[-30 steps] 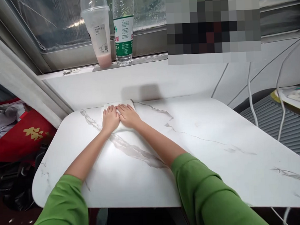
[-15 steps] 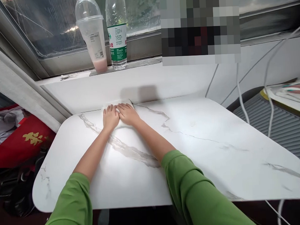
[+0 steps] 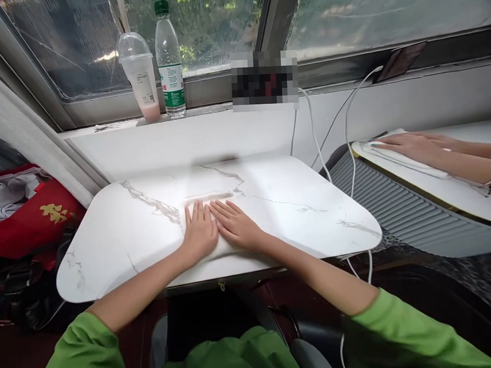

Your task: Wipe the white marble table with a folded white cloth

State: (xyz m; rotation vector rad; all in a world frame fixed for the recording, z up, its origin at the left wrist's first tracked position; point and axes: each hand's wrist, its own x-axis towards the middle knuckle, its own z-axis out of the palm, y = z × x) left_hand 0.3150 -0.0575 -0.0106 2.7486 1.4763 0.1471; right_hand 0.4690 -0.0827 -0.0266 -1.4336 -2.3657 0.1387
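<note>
Both of my hands lie flat on a white cloth (image 3: 227, 246), pressing it against the white marble-patterned table (image 3: 151, 253). My left hand (image 3: 201, 229) has its fingers stretched out, pointing toward the window. Beside it, my right hand (image 3: 237, 223) rests with straight fingers angled to the left, its thumb side close to the left hand. Neither hand is closed around anything. Most of the cloth is hidden under the palms, and its far edge shows just beyond the fingertips.
On the sill stand a plastic cup (image 3: 142, 85) with pink drink and a water bottle (image 3: 170, 73). White cables (image 3: 314, 129) hang on the right. Another person's hands (image 3: 414, 144) rest on a cloth at a second table. A red bag (image 3: 47, 214) sits at left.
My hands and the cloth have slid from the table's far edge by the wall back toward me. My view has shifted, bringing the other person's hands and arms further into sight.
</note>
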